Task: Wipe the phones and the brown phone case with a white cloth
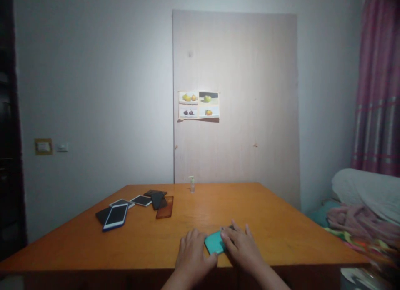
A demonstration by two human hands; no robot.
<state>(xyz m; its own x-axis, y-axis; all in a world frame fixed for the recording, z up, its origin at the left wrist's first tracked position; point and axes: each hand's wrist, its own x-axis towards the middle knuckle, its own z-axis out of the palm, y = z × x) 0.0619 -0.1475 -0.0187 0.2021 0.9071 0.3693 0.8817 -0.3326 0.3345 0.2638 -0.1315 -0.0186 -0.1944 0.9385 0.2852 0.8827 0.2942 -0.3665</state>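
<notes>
A teal phone case (pixel 215 242), flat and rectangular, lies near the front edge of the table; whether a phone sits inside it, I cannot tell. My left hand (pixel 194 251) is at its left side, fingers curled by the edge and thumb at the near corner. Over its right part rests my right hand (pixel 244 247), thumb and forefinger on the teal surface, the other fingers pointing away from me. Something dark shows beyond the right fingers at the far end of the case. The right part of the case is hidden under that hand.
On the orange wooden table (pixel 200 206), a blue-edged phone (pixel 115 216), a white phone (pixel 141 200), dark cases (pixel 158 200) and a brown translucent case (pixel 165 207) lie at the left. A small pump bottle (pixel 192 185) stands at the back. Piled cloth (pixel 362 219) is on the right.
</notes>
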